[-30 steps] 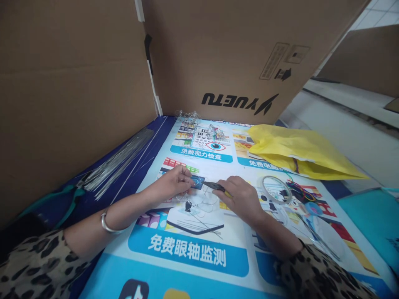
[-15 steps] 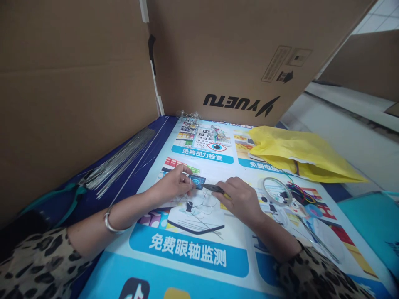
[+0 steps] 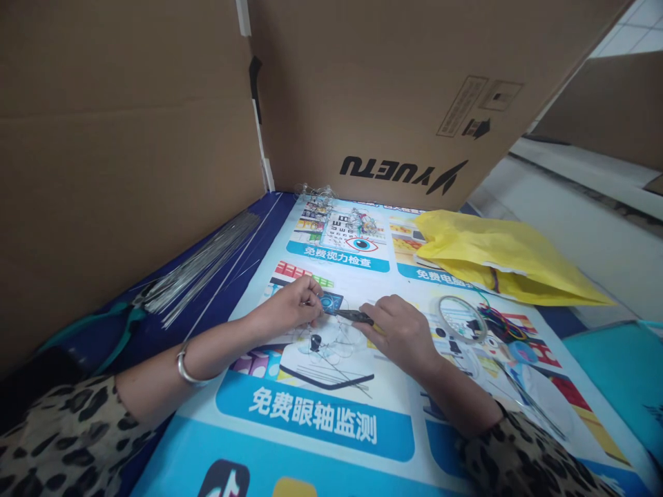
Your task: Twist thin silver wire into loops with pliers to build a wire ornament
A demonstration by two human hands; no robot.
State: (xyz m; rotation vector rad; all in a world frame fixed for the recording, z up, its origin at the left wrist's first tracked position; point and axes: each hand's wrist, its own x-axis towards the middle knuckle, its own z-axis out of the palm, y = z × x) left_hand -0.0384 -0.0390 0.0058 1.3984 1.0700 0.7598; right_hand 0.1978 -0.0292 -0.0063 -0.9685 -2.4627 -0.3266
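My left hand (image 3: pixel 298 304) is closed, thumb and fingertips pinched on what looks like a thin wire, too fine to see clearly. Black-jawed pliers (image 3: pixel 353 315) with yellow on the handle are gripped in my right hand (image 3: pixel 398 324). Their tip points left and meets the pinched fingers of my left hand. Beneath both hands, fine loops of pale wire (image 3: pixel 339 342) lie on the printed poster sheet (image 3: pixel 243 442). I cannot tell whether the jaws hold the wire.
A bundle of straight silvery wires (image 3: pixel 204 269) and a teal-handled tool (image 3: pixel 121 335) lie left. On the right are a yellow bag (image 3: pixel 497 255), a tape roll (image 3: pixel 441 314), coloured cords (image 3: pixel 510 326) and a teal pouch (image 3: pixel 616 373). Cardboard walls (image 3: pixel 388 90) stand behind.
The pliers have turned slightly, their tip now right against my left fingertips. My left fingers have curled in a little more. The view has shifted slightly.
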